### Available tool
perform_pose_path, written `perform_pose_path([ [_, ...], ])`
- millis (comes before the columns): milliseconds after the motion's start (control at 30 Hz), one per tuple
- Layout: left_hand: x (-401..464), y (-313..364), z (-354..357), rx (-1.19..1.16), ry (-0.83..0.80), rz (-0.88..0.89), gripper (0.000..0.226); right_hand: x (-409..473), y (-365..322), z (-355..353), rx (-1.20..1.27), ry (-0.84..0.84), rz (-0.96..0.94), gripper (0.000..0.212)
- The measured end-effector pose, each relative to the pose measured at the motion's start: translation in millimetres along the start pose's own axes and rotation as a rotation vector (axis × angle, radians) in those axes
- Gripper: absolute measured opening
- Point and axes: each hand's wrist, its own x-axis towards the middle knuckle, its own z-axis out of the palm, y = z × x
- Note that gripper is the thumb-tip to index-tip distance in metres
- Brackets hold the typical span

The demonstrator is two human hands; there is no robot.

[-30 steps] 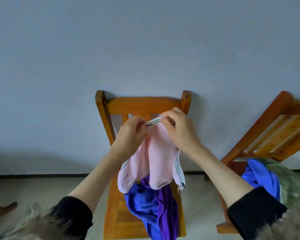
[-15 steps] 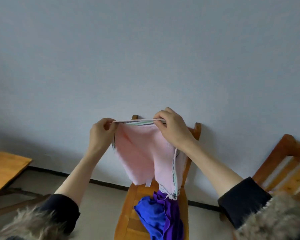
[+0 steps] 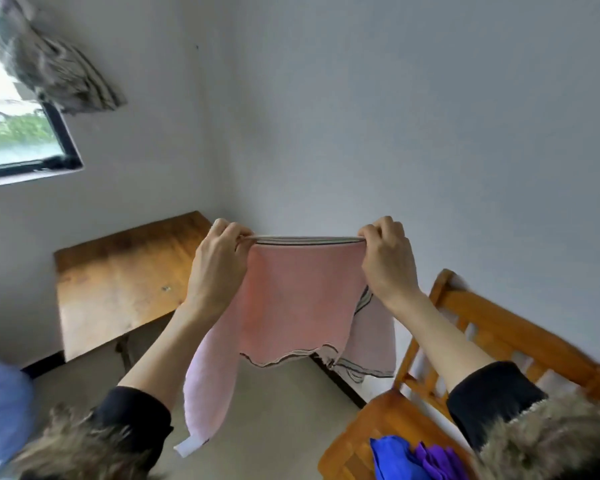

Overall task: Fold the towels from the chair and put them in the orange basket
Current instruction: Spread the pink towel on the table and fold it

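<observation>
Nearest, at the bottom right, the chair (image 3: 371,434) carried a blue towel (image 3: 392,457) and a purple towel (image 3: 437,462) bunched together at the front edge of its seat; its slatted back rose toward the right. Dark sleeves with fur cuffs framed the lower corners. Beyond them, both hands held a pink towel (image 3: 291,299) up in the air, clear of the chair and left of its back. The left hand (image 3: 218,265) had its fingers curled and pinched on the towel's upper left corner, and the right hand (image 3: 385,261) gripped the upper right corner the same way, so the striped top hem ran taut between them. The cloth hung doubled, with a longer flap trailing down by the left forearm. Farther off, a wooden table (image 3: 118,282) stood against the wall under a window (image 3: 17,133).
</observation>
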Motion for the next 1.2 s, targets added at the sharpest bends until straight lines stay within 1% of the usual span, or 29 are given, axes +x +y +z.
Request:
perform_pose_path([
  [67,0,-27,-25,0.028,0.050,-0.058,0.013,11,-28,19,0.036,-0.007,0.002,0.025],
  [167,-3,-67,-62,0.095,0.094,-0.154,0.020,29,-72,47,0.228,-0.043,0.140,0.015],
  [233,-5,-95,-84,0.184,0.085,-0.254,0.028,42,-105,66,0.388,-0.110,0.244,0.018],
  [300,-7,-128,-101,0.256,0.056,-0.348,0.031,52,-137,89,0.516,-0.159,0.295,0.021],
  [367,-7,-164,-115,0.259,0.018,-0.416,0.026,61,-168,113,0.585,-0.196,0.305,0.022],
  [467,-7,-221,-129,0.235,-0.035,-0.461,0.013,73,-210,149,0.643,-0.274,0.304,0.019],
  [567,-7,-266,-138,0.297,-0.021,-0.515,0.010,86,-242,186,0.730,-0.322,0.376,0.017],
  [633,-8,-291,-141,0.335,-0.008,-0.576,0.017,94,-257,209,0.856,-0.369,0.452,0.016],
  [733,-7,-327,-145,0.403,0.025,-0.640,0.036,105,-271,237,1.006,-0.504,0.557,0.022],
  [767,-5,-338,-146,0.418,0.026,-0.648,0.039,109,-274,246,1.005,-0.541,0.560,0.022],
  [833,2,-360,-147,0.407,0.000,-0.657,0.037,117,-279,261,0.942,-0.568,0.504,0.018],
  [900,10,-382,-145,0.350,-0.047,-0.649,0.029,127,-283,277,0.800,-0.547,0.377,0.011],
  [1000,21,-419,-139,0.308,-0.078,-0.653,0.018,141,-289,304,0.641,-0.475,0.186,0.013],
  [1100,30,-451,-129,0.338,-0.016,-0.734,0.028,159,-295,342,0.580,-0.380,0.081,0.017],
  [1200,50,-481,-115,0.379,0.019,-0.778,0.038,180,-299,379,0.458,-0.311,0.061,0.024],
])
